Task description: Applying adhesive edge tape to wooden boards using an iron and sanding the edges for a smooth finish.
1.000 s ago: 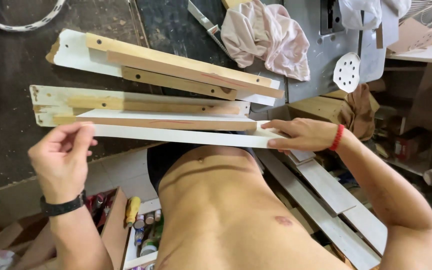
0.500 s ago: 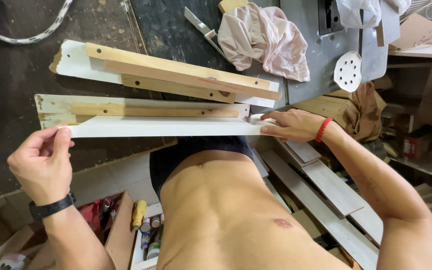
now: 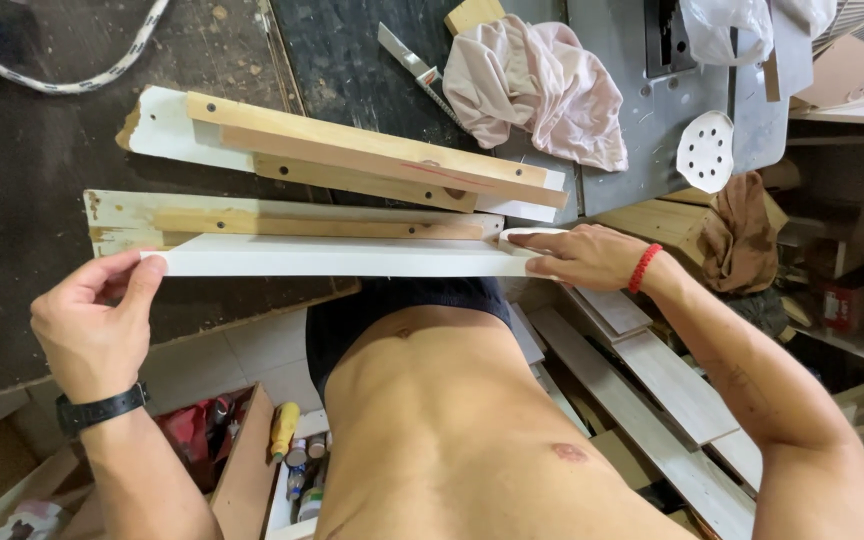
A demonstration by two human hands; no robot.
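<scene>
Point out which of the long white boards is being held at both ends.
The plain white strip nearest the body: left hand pinches one end, right hand the other. The two boards beyond it carry screwed-on wooden battens and lie untouched.

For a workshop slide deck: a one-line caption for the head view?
Both hands, left and right, hold a long white flat strip by its ends above a dark workbench.
</scene>
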